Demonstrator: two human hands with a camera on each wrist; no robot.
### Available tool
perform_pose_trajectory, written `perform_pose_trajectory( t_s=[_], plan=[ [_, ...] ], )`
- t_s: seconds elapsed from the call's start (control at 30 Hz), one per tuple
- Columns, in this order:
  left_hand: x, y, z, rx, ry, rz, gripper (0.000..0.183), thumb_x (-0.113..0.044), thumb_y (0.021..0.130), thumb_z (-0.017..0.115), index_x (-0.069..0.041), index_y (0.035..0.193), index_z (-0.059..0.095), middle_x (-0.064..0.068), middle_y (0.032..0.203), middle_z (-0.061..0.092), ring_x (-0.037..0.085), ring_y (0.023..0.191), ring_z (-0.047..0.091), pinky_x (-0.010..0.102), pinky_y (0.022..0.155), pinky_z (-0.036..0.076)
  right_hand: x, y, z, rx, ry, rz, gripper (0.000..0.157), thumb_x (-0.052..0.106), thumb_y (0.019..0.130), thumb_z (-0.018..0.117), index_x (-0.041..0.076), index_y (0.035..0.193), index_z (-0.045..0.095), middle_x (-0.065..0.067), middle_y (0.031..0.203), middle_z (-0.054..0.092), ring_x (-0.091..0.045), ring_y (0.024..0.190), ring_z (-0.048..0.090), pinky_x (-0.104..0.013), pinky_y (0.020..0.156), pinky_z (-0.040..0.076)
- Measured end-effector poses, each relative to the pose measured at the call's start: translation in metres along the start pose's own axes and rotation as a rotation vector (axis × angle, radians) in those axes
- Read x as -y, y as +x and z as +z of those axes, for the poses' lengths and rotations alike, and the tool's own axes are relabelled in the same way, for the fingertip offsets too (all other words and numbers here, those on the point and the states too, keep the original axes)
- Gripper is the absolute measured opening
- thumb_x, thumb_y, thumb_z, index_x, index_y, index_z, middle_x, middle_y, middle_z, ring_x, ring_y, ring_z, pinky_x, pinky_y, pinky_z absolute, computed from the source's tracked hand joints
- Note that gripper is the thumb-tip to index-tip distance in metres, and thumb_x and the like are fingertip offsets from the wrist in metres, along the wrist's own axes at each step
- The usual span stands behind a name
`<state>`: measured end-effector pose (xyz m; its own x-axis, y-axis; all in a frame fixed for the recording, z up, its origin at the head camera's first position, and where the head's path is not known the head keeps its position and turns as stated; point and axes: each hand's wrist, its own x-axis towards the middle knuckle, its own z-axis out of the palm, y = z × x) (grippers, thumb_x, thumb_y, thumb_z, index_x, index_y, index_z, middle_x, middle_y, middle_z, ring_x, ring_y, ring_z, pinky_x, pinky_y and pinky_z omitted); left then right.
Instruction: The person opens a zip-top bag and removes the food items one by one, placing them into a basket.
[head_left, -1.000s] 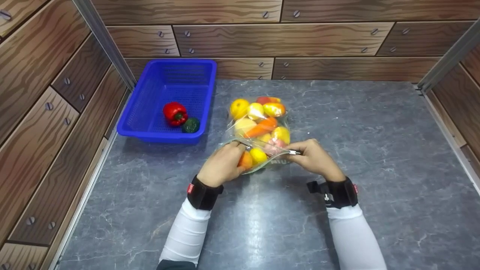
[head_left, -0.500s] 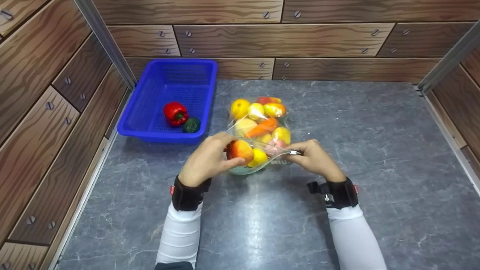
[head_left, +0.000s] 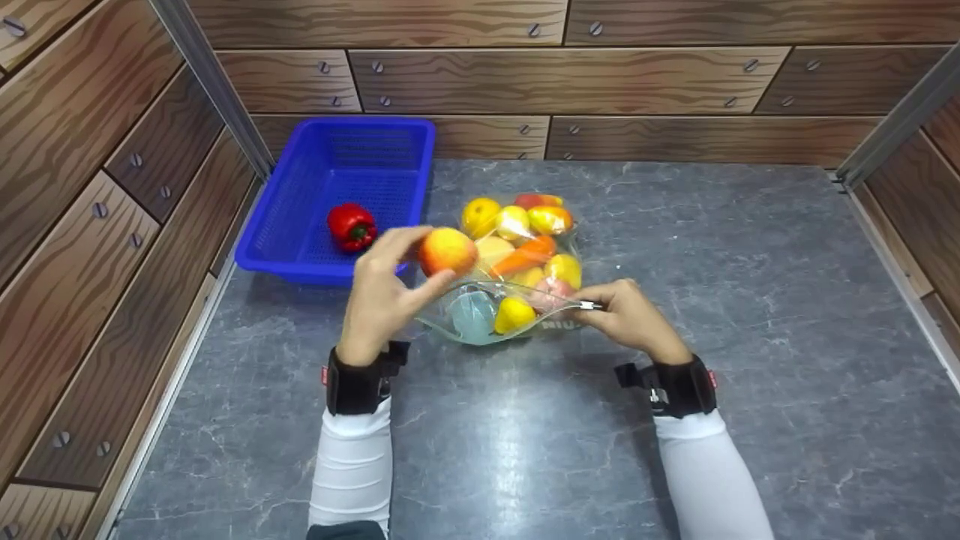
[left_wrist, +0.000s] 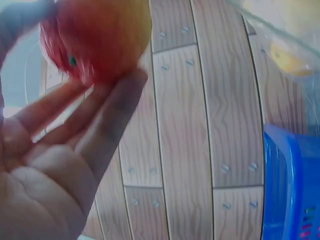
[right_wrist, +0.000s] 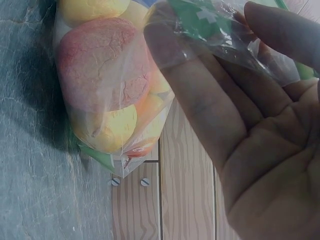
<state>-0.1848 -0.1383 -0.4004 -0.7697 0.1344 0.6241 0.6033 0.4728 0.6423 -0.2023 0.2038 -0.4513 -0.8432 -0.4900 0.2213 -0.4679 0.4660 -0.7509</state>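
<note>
In the head view my left hand (head_left: 375, 300) holds a red-and-yellow peach (head_left: 448, 253) between thumb and fingers, raised over the left side of a clear zip bag (head_left: 472, 337). The left wrist view shows the peach (left_wrist: 100, 40) close up at the fingertips. My right hand (head_left: 630, 319) pinches the bag's mouth at its right end, by a white slider (head_left: 586, 305). The mouth gapes toward me, with a yellow pear (head_left: 514, 315) just inside. Deeper in lie a carrot (head_left: 525, 255) and several round fruits. In the right wrist view, a pinkish wrinkled fruit (right_wrist: 102, 65) shows through the plastic.
A blue plastic basket (head_left: 251, 259) stands at the back left, holding a red bell pepper (head_left: 351, 227). My left hand overlaps its front right corner. The grey marbled tabletop (head_left: 750, 300) is bounded by wood-patterned walls (head_left: 570, 75) at the back and sides.
My left hand has come out of the bag's mouth with the peach, moving up and left. It now hides the dark green item in the basket. The right hand has stayed put.
</note>
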Motion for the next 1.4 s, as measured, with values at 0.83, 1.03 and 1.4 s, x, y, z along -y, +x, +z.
perform_pose_trajectory(
  t_s=[0.83, 1.03, 1.4],
  plan=[
    [0.072, -0.008, -0.007, -0.185, 0.424, -0.312, 0.051, 0.007, 0.089, 0.073, 0.002, 0.139, 0.062, 0.024, 0.136, 0.053, 0.042, 0.129, 0.051, 0.048, 0.116, 0.041, 0.002, 0.0, 0.0, 0.003, -0.004, 0.013, 0.01, 0.005, 0.088, 0.08, 0.003, 0.098, 0.082, -0.009, 0.087, 0.079, -0.004, 0.062, 0.057, -0.018, 0.058, 0.049],
    [0.077, -0.009, -0.005, -0.132, 0.452, -0.292, 0.048, 0.01, 0.089, 0.069, 0.005, 0.136, 0.062, 0.026, 0.14, 0.055, 0.043, 0.13, 0.053, 0.049, 0.116, 0.04, 0.001, 0.0, 0.0, 0.004, -0.006, 0.004, 0.011, 0.006, 0.088, 0.079, 0.003, 0.098, 0.082, -0.01, 0.087, 0.079, -0.003, 0.061, 0.055, -0.018, 0.057, 0.049],
    [0.08, -0.011, -0.001, -0.022, 0.519, -0.309, 0.024, -0.002, 0.096, 0.063, 0.013, 0.113, 0.069, 0.027, 0.126, 0.063, 0.046, 0.117, 0.059, 0.055, 0.105, 0.045, 0.002, 0.0, 0.0, 0.01, 0.003, 0.018, 0.011, 0.007, 0.089, 0.079, 0.004, 0.099, 0.082, -0.009, 0.088, 0.079, -0.008, 0.063, 0.061, -0.019, 0.059, 0.052]
  ],
)
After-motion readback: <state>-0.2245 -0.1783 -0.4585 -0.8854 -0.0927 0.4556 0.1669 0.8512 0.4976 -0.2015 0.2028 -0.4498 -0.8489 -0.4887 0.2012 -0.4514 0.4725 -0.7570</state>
